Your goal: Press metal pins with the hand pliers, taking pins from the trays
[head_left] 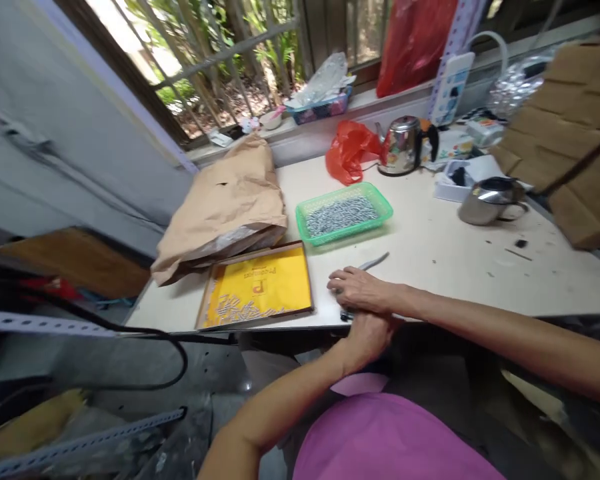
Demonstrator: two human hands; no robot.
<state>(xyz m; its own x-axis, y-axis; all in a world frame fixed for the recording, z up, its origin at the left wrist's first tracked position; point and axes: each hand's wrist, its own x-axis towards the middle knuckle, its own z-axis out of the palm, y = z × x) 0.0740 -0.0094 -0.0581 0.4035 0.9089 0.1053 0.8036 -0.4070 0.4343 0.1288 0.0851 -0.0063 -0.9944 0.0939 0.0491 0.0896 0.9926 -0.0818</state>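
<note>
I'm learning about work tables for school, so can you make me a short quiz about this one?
1. True or false: the right hand lies on top of the left hand.
2. Where is the heap of small grey pieces? A, the green plastic tray; B, the steel mug; C, the windowsill.
3. Fill in the blank: the steel kettle stands beside a crumpled red plastic ____.

Key: 1. True. 2. A. 3. bag.

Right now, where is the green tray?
In the head view, the green tray sits on the table, just right of the paper bag and yellow tray, beyond the right hand.
</note>
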